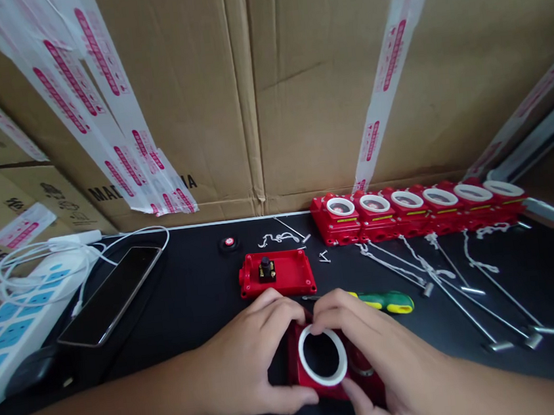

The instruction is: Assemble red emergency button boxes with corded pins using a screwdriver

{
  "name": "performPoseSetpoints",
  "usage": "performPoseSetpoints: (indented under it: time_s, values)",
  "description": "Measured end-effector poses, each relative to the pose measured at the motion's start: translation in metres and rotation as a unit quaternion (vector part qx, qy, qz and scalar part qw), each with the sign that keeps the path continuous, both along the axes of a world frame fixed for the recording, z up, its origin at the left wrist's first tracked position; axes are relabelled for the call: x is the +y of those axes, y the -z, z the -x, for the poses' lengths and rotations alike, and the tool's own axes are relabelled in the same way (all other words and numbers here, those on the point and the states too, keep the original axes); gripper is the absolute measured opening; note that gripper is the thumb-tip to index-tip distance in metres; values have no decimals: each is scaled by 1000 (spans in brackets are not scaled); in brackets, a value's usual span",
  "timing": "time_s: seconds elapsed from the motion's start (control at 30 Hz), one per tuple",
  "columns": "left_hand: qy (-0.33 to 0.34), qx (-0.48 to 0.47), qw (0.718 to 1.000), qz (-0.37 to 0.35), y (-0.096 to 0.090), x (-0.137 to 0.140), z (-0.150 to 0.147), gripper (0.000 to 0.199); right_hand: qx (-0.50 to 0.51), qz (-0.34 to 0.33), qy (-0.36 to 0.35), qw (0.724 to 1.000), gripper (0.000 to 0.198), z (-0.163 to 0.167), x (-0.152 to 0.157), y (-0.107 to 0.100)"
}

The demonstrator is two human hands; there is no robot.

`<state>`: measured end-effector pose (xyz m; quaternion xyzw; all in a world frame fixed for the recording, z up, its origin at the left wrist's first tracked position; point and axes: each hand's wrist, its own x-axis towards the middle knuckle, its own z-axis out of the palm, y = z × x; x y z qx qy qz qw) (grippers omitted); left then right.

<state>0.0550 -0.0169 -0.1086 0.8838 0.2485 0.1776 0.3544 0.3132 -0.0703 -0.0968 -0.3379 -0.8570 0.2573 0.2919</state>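
Near the table's front edge, a red alarm-box cover (pixel 298 369) lies between my two hands. A white ring (pixel 343 361) sits on it around a dark round opening. My left hand (pixel 246 359) grips the cover's left side, with fingers at the far edge and thumb at the near edge. My right hand (pixel 385 348) grips the right side, its index finger touching the ring's top and its thumb near the ring's lower right. Just beyond is an open red box base (pixel 293 270) with a black switch (pixel 266 270) inside. A green-and-yellow screwdriver (pixel 390 302) lies behind my right hand.
A row of red boxes with white rings (pixel 407 200) stands back right; small metal hammers (pixel 471 316) on white cords lie before it. Loose screws (pixel 324 256) and a black round part (pixel 230 243) lie near the base. At left are a phone (pixel 112 294) and power strip (pixel 29 299). Cardboard boxes (pixel 196 97) stand behind.
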Motion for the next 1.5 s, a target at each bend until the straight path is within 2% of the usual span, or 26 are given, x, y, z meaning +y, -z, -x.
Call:
performPoseSetpoints:
  time_s: [0.1,0.2,0.37,0.53,0.6,0.7,0.73,0.8,0.93,1.1,1.33,1.5]
  values:
    - [-2,2,1000,-4,-1,1,-1,62,1,-3,-17,1000,74,-2,1,0]
    - [-3,-7,1000,-2,0,1,-1,62,-19,0,9,1000,78,-2,1,3]
    - [-4,-4,1000,-2,1,1,-1,63,-16,-16,15,1000,58,2,2,5]
    - [-1,4,1000,-12,0,0,-1,66,33,-75,16,997,57,-4,5,-1]
    - [3,1,999,-43,2,-2,0,67,31,-116,47,992,56,-15,12,-10]
    - [10,18,992,-121,7,-7,2,71,-13,-176,140,974,42,-35,33,-28]
    - [9,33,989,-145,9,-8,2,74,-34,-177,169,969,36,-39,44,-33]
    - [3,64,981,-186,12,-11,2,78,-89,-170,178,965,28,-44,66,-38]
    - [-53,109,959,-257,14,-15,-1,74,-168,-174,120,963,22,-35,101,-27]
    - [-96,128,945,-287,12,-17,-3,72,-185,-195,108,957,17,-16,112,-8]
    - [-93,107,955,-260,9,-14,1,66,-211,-207,100,950,28,-7,112,0]
    - [-82,93,963,-240,9,-12,2,65,-218,-190,113,951,20,-14,109,4]
